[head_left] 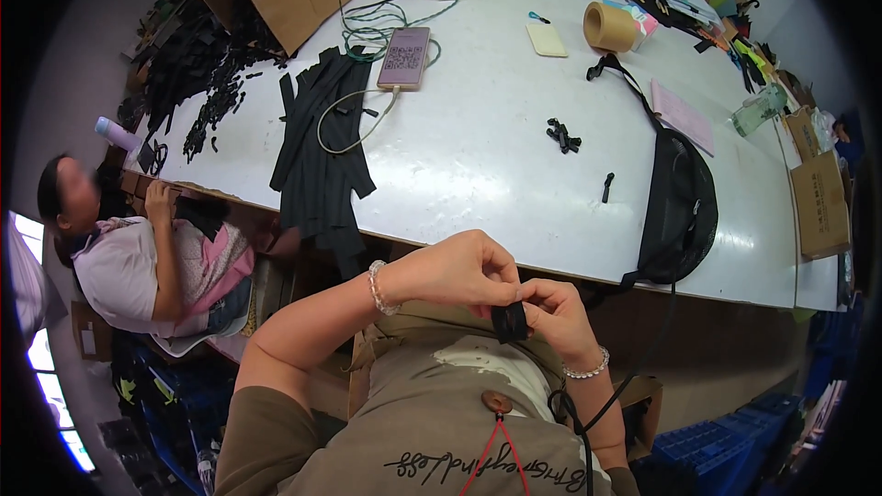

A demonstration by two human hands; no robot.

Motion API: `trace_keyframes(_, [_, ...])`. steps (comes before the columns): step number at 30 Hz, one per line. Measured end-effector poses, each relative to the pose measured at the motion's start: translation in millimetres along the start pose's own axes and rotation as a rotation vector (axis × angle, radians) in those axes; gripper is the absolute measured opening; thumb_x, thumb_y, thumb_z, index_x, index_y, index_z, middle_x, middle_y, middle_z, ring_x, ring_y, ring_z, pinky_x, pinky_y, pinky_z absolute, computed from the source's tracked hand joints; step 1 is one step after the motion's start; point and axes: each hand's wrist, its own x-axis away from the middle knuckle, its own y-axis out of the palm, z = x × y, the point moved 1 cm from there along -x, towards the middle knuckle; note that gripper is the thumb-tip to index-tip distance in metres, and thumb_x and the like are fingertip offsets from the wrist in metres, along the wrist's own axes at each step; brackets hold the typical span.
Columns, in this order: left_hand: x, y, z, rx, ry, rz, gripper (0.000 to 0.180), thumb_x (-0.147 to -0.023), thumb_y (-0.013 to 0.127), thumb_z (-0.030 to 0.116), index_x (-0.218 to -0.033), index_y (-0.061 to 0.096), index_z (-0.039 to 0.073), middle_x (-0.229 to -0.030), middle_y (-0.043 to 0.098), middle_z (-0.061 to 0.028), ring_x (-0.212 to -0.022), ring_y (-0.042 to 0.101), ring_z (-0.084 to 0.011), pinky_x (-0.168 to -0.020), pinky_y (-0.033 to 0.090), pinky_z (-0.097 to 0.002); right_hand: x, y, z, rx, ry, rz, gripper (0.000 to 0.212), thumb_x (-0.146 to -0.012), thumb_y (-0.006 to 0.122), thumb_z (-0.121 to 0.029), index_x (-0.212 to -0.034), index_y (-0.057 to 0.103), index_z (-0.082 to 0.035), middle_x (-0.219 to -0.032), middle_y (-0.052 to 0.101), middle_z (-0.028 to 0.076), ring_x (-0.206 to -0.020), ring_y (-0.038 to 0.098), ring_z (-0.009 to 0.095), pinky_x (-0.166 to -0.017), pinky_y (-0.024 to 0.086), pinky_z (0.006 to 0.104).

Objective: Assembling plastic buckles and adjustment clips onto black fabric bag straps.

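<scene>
Two hands meeting over the lap, left hand point(459, 268) and right hand point(551, 312) both pinching a small black strap piece point(508, 322), long axis roughly upright, lower end hanging free, white table point(478, 156) beyond.

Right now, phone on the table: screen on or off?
On. The phone lies face up, its screen lit and showing a square code pattern, with a cable plugged in.

black strap piece point(509, 321) mostly hidden by fingers, co-worker's face blurred
</scene>
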Motion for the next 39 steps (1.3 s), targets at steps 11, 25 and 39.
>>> trace_keyframes(11, [0,7,-4,0.212,0.028,0.032,0.017,-0.09,0.057,0.016,-0.087,0.061,0.0,-0.075,0.062,-0.0022,-0.06,0.059,-0.0054,-0.055,0.05,-0.0186,-2,0,6,0.013,-0.034,0.029,0.011,-0.089,0.057,-0.007,-0.091,0.063,0.002,-0.074,0.062,0.0,-0.062,0.054,0.003,-0.054,0.043,0.0161])
trace_keyframes(25, [-1,10,-13,0.281,0.123,0.062,0.017,-0.092,0.054,0.015,-0.086,0.058,0.0,-0.072,0.063,-0.0037,-0.052,0.06,-0.0074,-0.046,0.048,-0.0177,-2,7,5,0.037,-0.132,0.064,0.011,-0.09,0.056,-0.007,-0.09,0.062,0.001,-0.073,0.06,-0.001,-0.061,0.052,0.002,-0.054,0.041,0.0158])
trace_keyframes(39, [6,-4,-12,0.233,0.131,0.027,0.017,-0.089,0.058,0.013,-0.098,0.067,0.002,-0.077,0.064,-0.0013,-0.066,0.057,-0.005,-0.055,0.048,-0.02,-3,6,5,-0.02,-0.191,0.124,0.013,-0.09,0.058,-0.007,-0.098,0.059,0.003,-0.079,0.064,0.003,-0.065,0.056,0.004,-0.056,0.045,0.0172])
